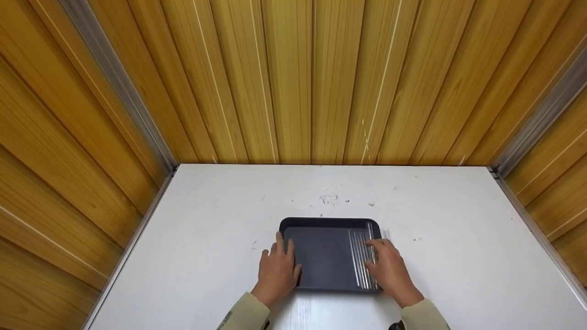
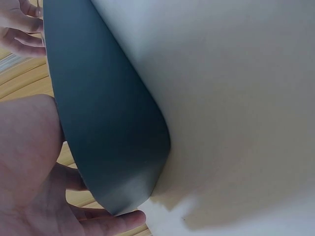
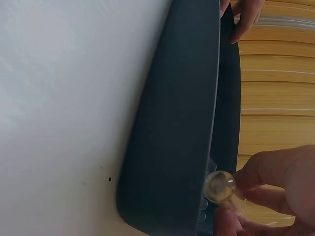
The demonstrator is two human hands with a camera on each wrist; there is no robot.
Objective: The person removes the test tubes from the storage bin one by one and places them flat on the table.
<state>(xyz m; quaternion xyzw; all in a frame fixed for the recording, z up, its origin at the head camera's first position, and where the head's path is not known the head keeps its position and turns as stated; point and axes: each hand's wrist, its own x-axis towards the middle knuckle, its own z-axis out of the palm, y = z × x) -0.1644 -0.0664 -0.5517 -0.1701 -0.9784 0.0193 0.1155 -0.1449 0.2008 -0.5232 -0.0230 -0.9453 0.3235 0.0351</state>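
Note:
A dark grey rectangular tray [image 1: 321, 256] lies on the white table. Several clear test tubes [image 1: 358, 259] lie side by side along its right part. My right hand [image 1: 390, 270] is over the tray's right rim and pinches one clear test tube [image 3: 220, 187] between thumb and fingers; its rounded end faces the camera in the right wrist view. My left hand [image 1: 277, 272] rests on the tray's left rim with extended fingers. In the left wrist view, one finger [image 2: 113, 223] lies outside the tray's corner, and others pass behind its wall.
The white table [image 1: 206, 229] has small dark marks and scuffs behind the tray. Wood-patterned panels [image 1: 289, 82] stand at the back and both sides, with grey metal posts [image 1: 124, 82] at the corners. A faint clear shape shows just outside the tray's right rim.

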